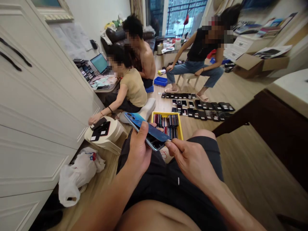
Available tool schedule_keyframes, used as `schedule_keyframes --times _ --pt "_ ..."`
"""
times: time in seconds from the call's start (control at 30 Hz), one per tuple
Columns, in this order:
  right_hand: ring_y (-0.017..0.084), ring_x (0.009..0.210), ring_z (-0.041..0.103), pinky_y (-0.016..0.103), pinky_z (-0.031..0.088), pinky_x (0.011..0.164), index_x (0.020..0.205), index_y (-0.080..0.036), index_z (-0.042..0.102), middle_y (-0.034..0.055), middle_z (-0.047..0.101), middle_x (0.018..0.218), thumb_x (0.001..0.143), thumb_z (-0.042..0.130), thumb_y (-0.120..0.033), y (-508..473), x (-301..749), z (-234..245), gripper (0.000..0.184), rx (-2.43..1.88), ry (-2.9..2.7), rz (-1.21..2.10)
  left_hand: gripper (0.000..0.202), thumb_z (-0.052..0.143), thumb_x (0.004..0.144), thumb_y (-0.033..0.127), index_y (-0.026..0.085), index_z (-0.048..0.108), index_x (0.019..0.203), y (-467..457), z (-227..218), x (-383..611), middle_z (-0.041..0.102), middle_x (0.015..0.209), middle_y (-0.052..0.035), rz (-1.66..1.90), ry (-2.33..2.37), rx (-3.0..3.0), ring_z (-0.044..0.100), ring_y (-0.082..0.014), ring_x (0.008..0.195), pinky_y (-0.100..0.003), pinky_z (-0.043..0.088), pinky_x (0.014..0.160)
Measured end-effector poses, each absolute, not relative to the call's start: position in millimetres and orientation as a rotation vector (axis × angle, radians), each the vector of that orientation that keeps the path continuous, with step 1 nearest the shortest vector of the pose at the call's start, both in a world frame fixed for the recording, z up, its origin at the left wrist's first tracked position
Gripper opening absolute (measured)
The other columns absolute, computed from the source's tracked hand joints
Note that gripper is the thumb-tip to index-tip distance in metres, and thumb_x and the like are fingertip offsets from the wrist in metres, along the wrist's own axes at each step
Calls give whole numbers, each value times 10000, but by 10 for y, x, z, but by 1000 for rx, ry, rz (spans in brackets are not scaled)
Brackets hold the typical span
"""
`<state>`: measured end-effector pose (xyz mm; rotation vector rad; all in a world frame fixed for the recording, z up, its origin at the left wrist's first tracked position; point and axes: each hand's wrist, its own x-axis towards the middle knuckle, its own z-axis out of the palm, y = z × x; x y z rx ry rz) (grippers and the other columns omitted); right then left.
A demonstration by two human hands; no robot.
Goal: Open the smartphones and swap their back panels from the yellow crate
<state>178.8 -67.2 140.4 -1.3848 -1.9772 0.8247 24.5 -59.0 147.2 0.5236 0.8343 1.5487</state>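
Note:
My left hand (141, 144) is closed around a blue smartphone (137, 120), its thumb lying along the near side. The phone is tilted, and its blue back cover (154, 131) stands partly lifted from the frame, with the dark inside (154, 141) showing in the gap. At the cover's right corner, my right hand (190, 157) is pinched shut. A small shiny edge shows at those fingertips, but what they grip is mostly hidden. Beyond the phone, a yellow crate (181, 131) holds rows of upright phones (172, 120).
Rows of phones (202, 115) lie on the floor ahead. A co-worker's hand (96, 118) reaches over phones on a white stool (113, 136) at left. Another person sits on a stool beyond the rows. A plastic bag (77, 173), a dark table leg (240, 118) and a cardboard box (252, 65) stand around.

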Motion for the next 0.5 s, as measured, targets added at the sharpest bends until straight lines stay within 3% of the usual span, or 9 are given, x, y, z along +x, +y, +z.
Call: schedule_keyframes --times 0.17,0.33,0.5 --pt "116 487 351 252 266 497 642 -216 508 -47 424 535 997 446 -596 -647 1817 1260 524 -1305 -1650 1266 544 890 661 567 177 624 932 -558 1446 200 700 898 -36 1570 833 488 730 -260 917 -379 577 833" --pt "127 538 437 245 302 526 645 -203 569 -34 478 554 1001 461 -537 -679 1835 1334 500 -1378 -1806 1086 553 889 662 567 180 611 941 -548 1439 194 703 902 -48 1573 818 492 726 -277 939 -394 567 849" --pt "130 531 503 249 316 543 641 -206 574 -27 541 549 1025 449 -476 -690 1836 1408 486 -1367 -1971 845 570 891 647 582 187 608 946 -561 1455 211 695 882 -34 1553 821 505 711 -230 832 -361 562 780"
